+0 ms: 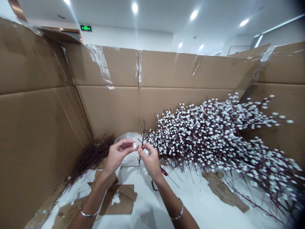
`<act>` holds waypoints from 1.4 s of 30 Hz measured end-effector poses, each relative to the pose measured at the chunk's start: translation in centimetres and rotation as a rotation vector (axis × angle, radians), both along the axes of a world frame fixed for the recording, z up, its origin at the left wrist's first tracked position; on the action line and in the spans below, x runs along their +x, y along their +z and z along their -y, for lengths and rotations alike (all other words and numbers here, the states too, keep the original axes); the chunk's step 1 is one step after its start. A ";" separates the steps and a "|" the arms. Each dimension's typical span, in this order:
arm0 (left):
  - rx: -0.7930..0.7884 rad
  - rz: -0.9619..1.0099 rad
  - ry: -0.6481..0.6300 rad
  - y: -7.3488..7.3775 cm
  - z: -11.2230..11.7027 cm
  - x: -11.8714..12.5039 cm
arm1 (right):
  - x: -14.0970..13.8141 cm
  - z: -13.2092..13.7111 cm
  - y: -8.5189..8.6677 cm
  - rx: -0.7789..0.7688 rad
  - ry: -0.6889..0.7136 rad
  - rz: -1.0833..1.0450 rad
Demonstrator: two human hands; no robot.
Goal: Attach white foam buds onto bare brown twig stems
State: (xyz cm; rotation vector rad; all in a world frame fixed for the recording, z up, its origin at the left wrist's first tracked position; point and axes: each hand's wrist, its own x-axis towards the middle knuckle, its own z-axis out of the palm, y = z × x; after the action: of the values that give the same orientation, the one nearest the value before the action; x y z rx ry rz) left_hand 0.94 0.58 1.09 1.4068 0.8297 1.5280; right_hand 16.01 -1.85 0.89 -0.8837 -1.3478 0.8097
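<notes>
In the middle of the head view, my right hand [151, 159] pinches a bare dark brown twig [143, 133], which stands roughly upright with short side shoots. My left hand [119, 155] is closed just left of the twig, with a small white berry [134, 145] at its fingertips. The two hands' fingertips almost meet at one of the side shoots. Behind the hands lies a clear plastic bag [130, 136], partly hidden, with white contents.
A large heap of white-berried branches [197, 136] fills the right side. Bare dark twigs [92, 156] lie piled at left. Cardboard scraps [121, 198] and a red-handled tool [163, 171] rest on the white table [181, 203]. Tall cardboard walls [109, 105] enclose the back and sides.
</notes>
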 end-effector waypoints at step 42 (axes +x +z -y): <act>0.166 -0.230 -0.063 0.0 0.4 -1.5 | 2.0 0.3 1.1 0.088 0.055 0.344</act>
State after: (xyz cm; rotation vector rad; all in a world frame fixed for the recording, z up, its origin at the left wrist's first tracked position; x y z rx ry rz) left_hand -0.53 0.21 1.10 1.7386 0.8004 1.4313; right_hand 18.04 -2.14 1.97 -0.9487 -1.7016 0.6535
